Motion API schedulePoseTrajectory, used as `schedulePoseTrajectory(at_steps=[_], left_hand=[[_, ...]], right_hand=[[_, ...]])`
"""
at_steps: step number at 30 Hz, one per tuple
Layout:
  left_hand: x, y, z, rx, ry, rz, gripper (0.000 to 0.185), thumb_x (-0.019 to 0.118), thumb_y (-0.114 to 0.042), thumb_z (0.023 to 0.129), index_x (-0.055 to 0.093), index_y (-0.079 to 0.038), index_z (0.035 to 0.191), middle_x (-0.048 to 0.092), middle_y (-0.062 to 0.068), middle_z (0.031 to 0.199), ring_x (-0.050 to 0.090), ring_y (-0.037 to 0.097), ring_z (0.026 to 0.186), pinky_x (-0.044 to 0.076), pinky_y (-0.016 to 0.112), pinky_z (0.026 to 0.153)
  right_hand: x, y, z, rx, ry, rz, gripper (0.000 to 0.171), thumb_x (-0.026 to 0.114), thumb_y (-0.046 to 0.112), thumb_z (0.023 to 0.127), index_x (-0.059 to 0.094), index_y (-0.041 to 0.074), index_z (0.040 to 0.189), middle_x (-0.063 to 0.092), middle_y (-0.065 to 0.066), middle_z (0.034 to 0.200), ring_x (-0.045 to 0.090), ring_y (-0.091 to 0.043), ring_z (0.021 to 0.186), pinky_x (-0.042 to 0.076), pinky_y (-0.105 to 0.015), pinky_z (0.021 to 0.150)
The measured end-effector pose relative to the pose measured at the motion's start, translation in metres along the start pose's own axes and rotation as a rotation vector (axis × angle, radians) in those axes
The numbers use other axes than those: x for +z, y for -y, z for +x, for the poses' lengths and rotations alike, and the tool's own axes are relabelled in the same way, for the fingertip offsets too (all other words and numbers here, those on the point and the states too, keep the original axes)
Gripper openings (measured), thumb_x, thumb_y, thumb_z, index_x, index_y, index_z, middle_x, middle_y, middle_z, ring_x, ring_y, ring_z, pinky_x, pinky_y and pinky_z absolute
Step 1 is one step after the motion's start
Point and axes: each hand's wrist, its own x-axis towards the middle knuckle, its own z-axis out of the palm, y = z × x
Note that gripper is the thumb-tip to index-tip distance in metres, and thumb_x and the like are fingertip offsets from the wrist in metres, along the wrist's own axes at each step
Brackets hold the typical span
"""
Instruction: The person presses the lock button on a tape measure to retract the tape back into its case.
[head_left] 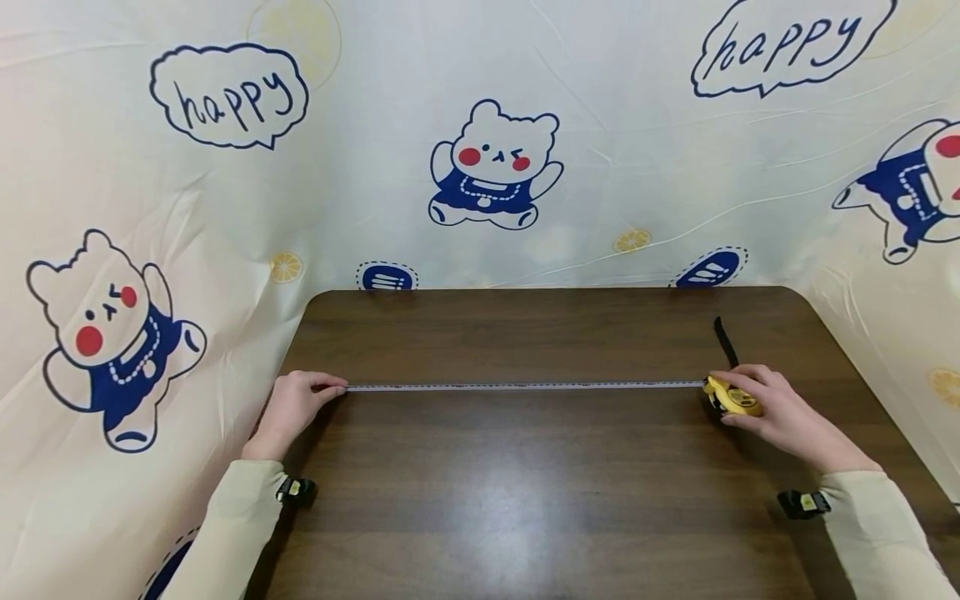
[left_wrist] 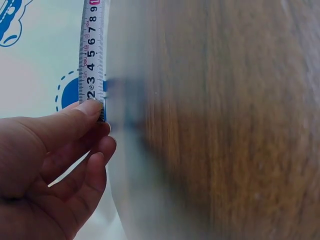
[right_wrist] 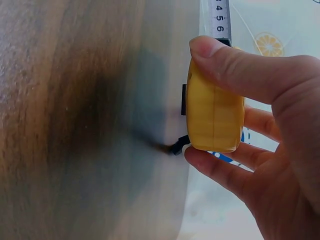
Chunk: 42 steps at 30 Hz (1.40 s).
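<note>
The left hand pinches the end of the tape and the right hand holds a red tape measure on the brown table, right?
Not quite: the tape measure is yellow, not red, as the right wrist view shows. The left hand pinches the tape end; the right hand holds the case on the brown table.

A dark brown wooden table point(head_left: 525, 492) with rounded far corners stands against a cream cloth point(head_left: 375, 208) hung behind and to both sides, printed with bears point(head_left: 491, 167) in blue outfits, "happy" speech bubbles point(head_left: 228, 96) and lemon slices point(head_left: 632, 241)
</note>
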Motion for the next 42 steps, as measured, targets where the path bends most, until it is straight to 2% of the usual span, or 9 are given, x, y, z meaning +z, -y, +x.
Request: schedulePoseTrajectory(at_steps=[12, 19, 26, 31, 42], left_hand=[[0.006, 0.001, 0.0, 0.003, 0.004, -0.005, 0.006, 0.08, -0.008, 0.091, 0.084, -0.008, 0.095, 0.08, 0.01, 0.097, 0.075, 0.036, 0.095, 0.057, 0.054, 0.085], [0.007, -0.002, 0.001, -0.019, 0.036, -0.022, 0.008, 0.078, -0.008, 0.093, 0.084, -0.007, 0.097, 0.08, 0.011, 0.099, 0.074, 0.036, 0.098, 0.057, 0.055, 0.088], [0.009, -0.003, 0.003, -0.038, 0.058, -0.03, 0.008, 0.078, -0.008, 0.093, 0.084, -0.008, 0.098, 0.08, 0.01, 0.099, 0.074, 0.035, 0.1, 0.056, 0.055, 0.091], [0.009, -0.007, 0.002, -0.022, 0.062, -0.04, 0.008, 0.079, -0.007, 0.092, 0.084, -0.008, 0.098, 0.08, 0.01, 0.099, 0.074, 0.034, 0.098, 0.057, 0.055, 0.09], [0.016, -0.011, 0.007, 0.015, 0.061, -0.034, 0.008, 0.08, -0.008, 0.091, 0.084, -0.009, 0.097, 0.08, 0.009, 0.098, 0.074, 0.033, 0.098, 0.057, 0.054, 0.089]], right_hand=[[0.003, 0.007, 0.004, -0.035, -0.013, -0.024, 0.072, 0.096, 0.007, 0.068, 0.066, 0.007, 0.134, 0.059, -0.016, 0.12, 0.056, -0.034, 0.103, 0.045, -0.046, 0.08], [0.002, 0.011, 0.006, 0.013, 0.045, -0.007, 0.069, 0.094, 0.012, 0.074, 0.064, 0.008, 0.136, 0.058, -0.018, 0.122, 0.056, -0.036, 0.104, 0.051, -0.055, 0.08], [0.003, 0.016, 0.009, 0.027, 0.066, 0.0, 0.068, 0.094, 0.015, 0.076, 0.064, 0.009, 0.137, 0.058, -0.019, 0.123, 0.056, -0.035, 0.106, 0.052, -0.056, 0.081], [0.005, 0.018, 0.01, 0.005, 0.06, -0.015, 0.069, 0.095, 0.017, 0.074, 0.065, 0.01, 0.135, 0.059, -0.017, 0.123, 0.056, -0.033, 0.105, 0.051, -0.053, 0.08], [0.006, 0.023, 0.016, 0.008, 0.077, 0.002, 0.069, 0.095, 0.021, 0.075, 0.065, 0.011, 0.137, 0.058, -0.016, 0.122, 0.055, -0.033, 0.103, 0.052, -0.054, 0.08]])
